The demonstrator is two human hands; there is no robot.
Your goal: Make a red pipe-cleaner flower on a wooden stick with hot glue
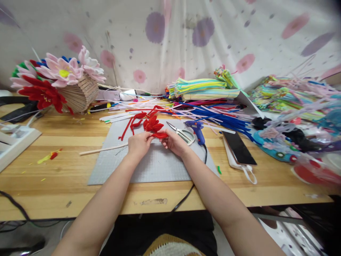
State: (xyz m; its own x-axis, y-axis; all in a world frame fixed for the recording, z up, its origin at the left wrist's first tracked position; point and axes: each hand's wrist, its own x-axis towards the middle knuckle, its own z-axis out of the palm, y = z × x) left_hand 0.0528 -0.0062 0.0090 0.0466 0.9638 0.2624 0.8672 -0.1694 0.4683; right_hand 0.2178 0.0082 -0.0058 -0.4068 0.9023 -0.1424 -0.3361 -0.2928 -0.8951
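Note:
My left hand [139, 144] and my right hand [173, 142] are both closed on a red pipe-cleaner petal [160, 135], which stretches between their fingertips above the grey cutting mat [157, 169]. Just beyond them sits a red pipe-cleaner flower [152, 123]. More bent red pipe-cleaner pieces [129, 126] lie to its left on the mat. Scissors [183, 134] with pale handles rest right beside my right hand, and a blue glue gun [196, 131] is to their right. A pale thin stick [103, 149] extends leftward from near my left hand.
Loose pipe cleaners [223, 119] and bundles [202, 87] cover the back of the table. A basket [82, 93] with fuzzy flowers stands back left. A phone [239, 147] lies on the right, a power strip [20, 140] on the left. The glue gun's cord [190, 190] crosses the front edge.

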